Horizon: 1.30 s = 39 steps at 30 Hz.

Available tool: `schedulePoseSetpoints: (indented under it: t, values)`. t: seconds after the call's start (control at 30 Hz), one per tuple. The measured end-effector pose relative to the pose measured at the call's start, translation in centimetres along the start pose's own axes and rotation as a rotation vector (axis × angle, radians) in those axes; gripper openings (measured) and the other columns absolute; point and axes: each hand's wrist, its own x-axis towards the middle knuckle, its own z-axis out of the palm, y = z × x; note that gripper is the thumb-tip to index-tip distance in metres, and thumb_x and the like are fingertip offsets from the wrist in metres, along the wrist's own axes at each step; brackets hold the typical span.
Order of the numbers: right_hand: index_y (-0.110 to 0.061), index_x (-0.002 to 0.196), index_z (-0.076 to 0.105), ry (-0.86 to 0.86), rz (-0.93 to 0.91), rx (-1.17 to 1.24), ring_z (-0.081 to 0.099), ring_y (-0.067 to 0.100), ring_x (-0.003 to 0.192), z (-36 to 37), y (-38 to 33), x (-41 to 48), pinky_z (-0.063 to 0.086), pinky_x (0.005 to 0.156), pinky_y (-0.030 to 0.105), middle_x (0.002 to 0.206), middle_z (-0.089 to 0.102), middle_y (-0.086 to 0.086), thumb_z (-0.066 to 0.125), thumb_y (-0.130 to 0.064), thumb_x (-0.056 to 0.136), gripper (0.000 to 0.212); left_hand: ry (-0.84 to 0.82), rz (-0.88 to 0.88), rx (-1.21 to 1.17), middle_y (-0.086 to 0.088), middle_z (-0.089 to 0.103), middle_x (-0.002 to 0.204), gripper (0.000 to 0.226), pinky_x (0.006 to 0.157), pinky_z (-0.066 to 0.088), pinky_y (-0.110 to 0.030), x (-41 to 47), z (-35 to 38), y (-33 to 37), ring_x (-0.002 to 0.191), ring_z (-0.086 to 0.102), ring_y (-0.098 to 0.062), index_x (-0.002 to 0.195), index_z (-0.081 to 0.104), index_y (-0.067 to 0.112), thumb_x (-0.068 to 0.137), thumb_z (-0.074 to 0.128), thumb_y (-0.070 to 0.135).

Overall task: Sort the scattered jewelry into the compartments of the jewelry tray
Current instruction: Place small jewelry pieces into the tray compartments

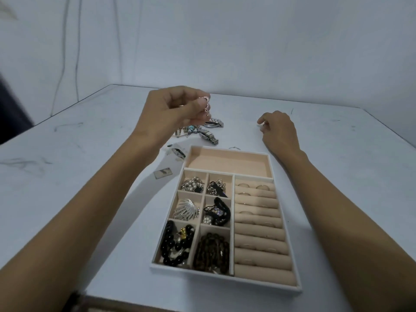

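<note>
The left hand (177, 109) pinches a small pink-gold jewel (206, 104) tight at its fingertips, up above the jewelry pile (203, 131) near the desk's (90, 176) far edge, behind the tray (225, 279).

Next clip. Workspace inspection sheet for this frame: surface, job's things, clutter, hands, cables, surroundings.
Surface: white table, scuffed with dark marks.
Job's things: jewelry tray near the front edge; six small compartments filled, ring rolls hold rings, long far compartment empty; watches and other loose pieces beyond it.
Clutter: small flat tag and a clear packet left of the tray.
Hands: left hand pinches a rose-gold piece above the table; right hand rests on the table, fingers curled, contents unclear.
Cables: thin cables hang down the wall, far left.
Surroundings: plain pale wall.
</note>
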Motion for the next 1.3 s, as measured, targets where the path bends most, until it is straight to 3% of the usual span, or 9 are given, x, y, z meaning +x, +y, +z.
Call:
schedulePoseSetpoints:
  t: [0.1,0.23,0.4,0.6,0.77,0.93,1.03,1.2,1.3]
  values:
    - [-0.010,0.105,0.066,0.014,0.017,0.041,0.056,0.030,0.098,-0.3,-0.4,-0.5,0.045,0.080,0.036,0.103,0.061,0.013,0.053,-0.009,0.091,0.019,0.064,-0.009,-0.026,-0.001,0.072,0.079,0.012,0.074,0.056,-0.025,-2.3,-1.1,-0.4,0.075,0.069,-0.018,0.098,0.069,0.007,0.087,0.063,0.006]
    - [-0.015,0.104,0.067,0.074,0.081,0.169,0.051,0.016,0.083,-1.4,-1.5,-1.0,0.031,0.072,0.023,0.101,0.062,0.005,0.059,-0.017,0.089,0.017,0.032,-0.012,0.050,-0.005,0.070,0.080,0.013,0.072,0.054,-0.022,-3.8,-1.4,-1.2,0.070,0.068,-0.014,0.098,0.069,0.007,0.087,0.064,0.006]
    - [-0.013,0.100,0.069,0.097,0.019,0.310,0.061,0.019,0.081,-3.0,-4.4,-2.0,0.050,0.083,0.034,0.093,0.067,0.007,0.064,-0.016,0.084,0.017,-0.012,0.016,0.169,-0.012,0.072,0.083,0.011,0.069,0.053,-0.025,-4.2,-1.6,-1.3,0.071,0.068,-0.013,0.096,0.071,0.010,0.087,0.065,0.008]
    - [-0.019,0.092,0.071,-0.028,-0.053,0.491,0.065,0.018,0.076,-4.9,-8.3,-4.3,0.048,0.070,0.018,0.083,0.069,0.001,0.072,-0.017,0.079,0.013,-0.080,-0.021,0.218,-0.007,0.073,0.082,0.010,0.066,0.049,-0.020,-4.4,-1.9,-1.2,0.075,0.068,-0.012,0.093,0.073,0.015,0.085,0.068,0.013]
    - [-0.012,0.092,0.071,-0.184,-0.098,0.591,0.069,0.026,0.072,-6.8,-10.7,-6.7,0.058,0.070,0.034,0.082,0.070,0.003,0.074,-0.010,0.078,0.014,-0.140,-0.041,0.247,-0.006,0.074,0.086,0.012,0.073,0.048,-0.019,-4.6,-2.3,-0.9,0.083,0.067,-0.010,0.093,0.074,0.017,0.083,0.071,0.014]
    - [-0.013,0.095,0.073,-0.247,-0.143,0.599,0.070,0.018,0.075,-8.2,-11.7,-8.3,0.056,0.064,0.020,0.086,0.072,0.003,0.075,-0.013,0.079,0.016,-0.377,-0.093,0.273,-0.004,0.072,0.077,0.013,0.076,0.049,-0.016,-5.0,-3.0,0.0,0.077,0.066,-0.009,0.091,0.074,0.016,0.078,0.074,0.011]
    - [-0.014,0.095,0.073,-0.251,-0.161,0.557,0.069,0.016,0.077,-8.7,-11.7,-8.9,0.057,0.069,0.024,0.085,0.072,0.001,0.076,-0.014,0.078,0.017,-0.552,-0.140,0.281,-0.004,0.073,0.074,0.019,0.077,0.047,-0.018,-5.4,-3.1,0.2,0.074,0.066,-0.010,0.089,0.075,0.014,0.070,0.079,0.015]
    - [-0.016,0.091,0.073,-0.222,-0.142,0.545,0.069,0.014,0.076,-9.2,-11.5,-8.9,0.055,0.071,0.025,0.084,0.072,-0.001,0.076,-0.015,0.078,0.013,-0.647,-0.139,0.312,-0.004,0.069,0.068,0.019,0.072,0.042,-0.025,-5.7,-3.4,0.4,0.066,0.057,-0.012,0.085,0.076,0.010,0.068,0.078,0.015]
    - [-0.019,0.089,0.073,-0.219,-0.133,0.529,0.069,0.013,0.075,-9.2,-11.5,-8.9,0.053,0.071,0.024,0.083,0.072,-0.001,0.076,-0.016,0.078,0.012,-0.684,-0.144,0.334,-0.022,0.067,0.079,0.018,0.070,0.043,-0.029,-5.8,-3.8,0.4,0.066,0.054,-0.016,0.083,0.077,0.015,0.067,0.083,0.020]
